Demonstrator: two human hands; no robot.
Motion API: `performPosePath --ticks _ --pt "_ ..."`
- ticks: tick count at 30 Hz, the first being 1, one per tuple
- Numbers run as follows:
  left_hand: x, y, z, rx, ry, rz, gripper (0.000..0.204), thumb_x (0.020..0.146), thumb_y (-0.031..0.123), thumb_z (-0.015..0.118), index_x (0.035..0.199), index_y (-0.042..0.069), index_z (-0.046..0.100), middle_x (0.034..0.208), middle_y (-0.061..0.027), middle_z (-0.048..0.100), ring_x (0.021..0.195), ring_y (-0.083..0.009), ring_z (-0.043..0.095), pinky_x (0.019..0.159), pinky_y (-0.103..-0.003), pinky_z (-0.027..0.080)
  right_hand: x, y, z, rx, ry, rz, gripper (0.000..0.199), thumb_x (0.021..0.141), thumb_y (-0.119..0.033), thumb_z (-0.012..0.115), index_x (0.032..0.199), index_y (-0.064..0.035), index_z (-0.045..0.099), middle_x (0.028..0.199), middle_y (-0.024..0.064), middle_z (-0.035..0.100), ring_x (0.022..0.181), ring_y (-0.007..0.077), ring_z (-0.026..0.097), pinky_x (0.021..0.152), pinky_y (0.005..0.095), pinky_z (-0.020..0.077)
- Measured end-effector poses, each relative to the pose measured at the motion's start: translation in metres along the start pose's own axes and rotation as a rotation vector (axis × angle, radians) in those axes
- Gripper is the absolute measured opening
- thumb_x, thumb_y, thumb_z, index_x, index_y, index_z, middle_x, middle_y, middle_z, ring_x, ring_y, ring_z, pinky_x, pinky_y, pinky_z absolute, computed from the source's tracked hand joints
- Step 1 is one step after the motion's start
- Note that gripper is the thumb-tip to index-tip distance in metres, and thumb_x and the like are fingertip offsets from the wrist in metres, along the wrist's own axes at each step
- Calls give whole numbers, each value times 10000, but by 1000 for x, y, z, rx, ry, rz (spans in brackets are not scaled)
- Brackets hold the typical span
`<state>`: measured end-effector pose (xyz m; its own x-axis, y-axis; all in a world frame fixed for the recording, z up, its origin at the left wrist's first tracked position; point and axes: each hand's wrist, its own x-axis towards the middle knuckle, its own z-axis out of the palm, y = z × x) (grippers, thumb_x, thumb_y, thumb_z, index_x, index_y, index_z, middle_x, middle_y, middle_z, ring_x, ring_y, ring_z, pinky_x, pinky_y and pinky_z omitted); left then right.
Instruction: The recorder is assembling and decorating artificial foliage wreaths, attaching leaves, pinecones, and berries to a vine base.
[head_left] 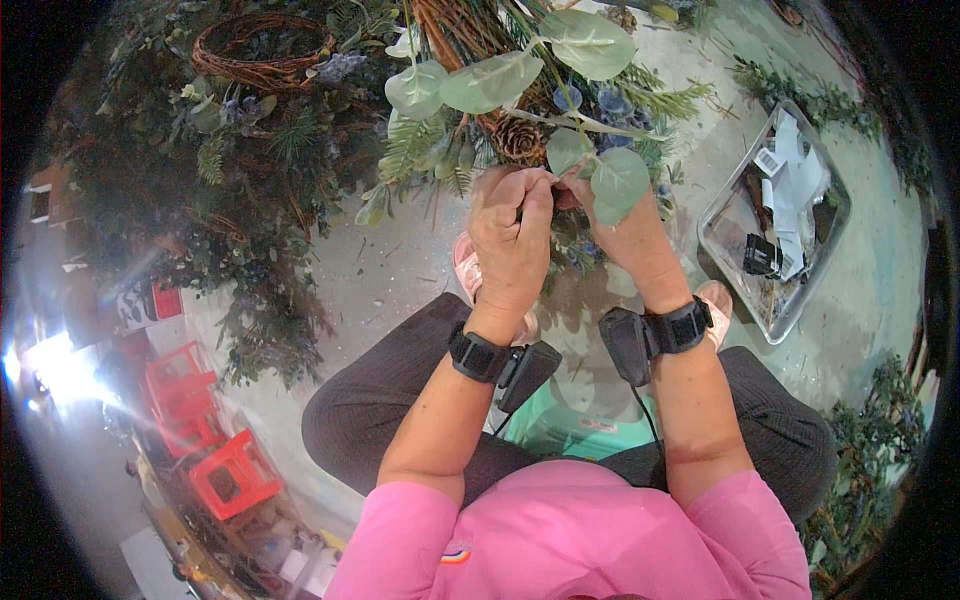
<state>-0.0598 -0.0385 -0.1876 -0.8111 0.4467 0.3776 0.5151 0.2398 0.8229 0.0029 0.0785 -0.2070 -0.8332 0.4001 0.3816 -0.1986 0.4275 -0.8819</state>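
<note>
Grey concrete floor [400,270] underneath, scattered with clippings. Heaped across its left side, a dark mass of cut greenery [250,200], with a small bare vine ring [262,50] at the top of the pile. Straight ahead and close to the knees, a twig-based wreath [500,110] dressed in fern, pine and blue blooms. Off to the right, well apart from the work, a clear plastic tray [720,228] holding paper scraps and a small black item.

Arching over the wreath, a eucalyptus sprig [560,75] with round pale-green leaves, its lower end running down into the two hands. Left hand [512,235] curled into a tight fist at the wreath's near edge, fingers closed around the stem's base. Right hand [625,235] touching the left, fingertips pinched narrow on the same stem, partly hidden behind one leaf. Just above the knuckles, a brown pinecone [519,138] already seated among the foliage.

Judged from this: midway through fastening the sprig into the wreath's lower rim, stem end being worked or bound into the twigs. Whether wire or tie is in use, impossible to tell. Next calling for a steady pinch at the base, firm tension, and care not to snap the thin stem or dislodge the pinecone beside it.
</note>
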Motion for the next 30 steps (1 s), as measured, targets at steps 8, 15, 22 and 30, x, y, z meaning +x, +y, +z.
performPosePath --ticks 8,15,22,30 --pt "1 6 2 77 21 -58 99 769 113 574 767 15 585 723 -122 540 705 -283 504 636 -359 393 0 0 3 -44 -9 -8 253 691 7 537 943 3 565 880 156 601 797 320 573 722 333 457" --pt "-6 0 4 202 148 50 57 727 81 613 751 29 610 716 -118 549 694 -286 488 632 -368 379 -3 -2 -2 70 30 166 165 670 -41 587 830 -6 607 811 150 606 724 314 581 643 324 461" --pt "-12 22 -9 477 92 171 60 711 107 661 757 75 643 751 -59 548 699 -235 449 647 -313 353 -5 4 -1 115 14 194 170 664 -22 579 830 -4 610 801 139 605 684 254 594 615 322 459" --pt "-20 18 -7 222 71 -117 121 793 98 562 815 -9 611 649 -101 585 562 -179 546 548 -284 432 -5 -9 0 391 14 296 296 670 136 450 912 22 576 848 83 581 745 157 603 679 270 512"
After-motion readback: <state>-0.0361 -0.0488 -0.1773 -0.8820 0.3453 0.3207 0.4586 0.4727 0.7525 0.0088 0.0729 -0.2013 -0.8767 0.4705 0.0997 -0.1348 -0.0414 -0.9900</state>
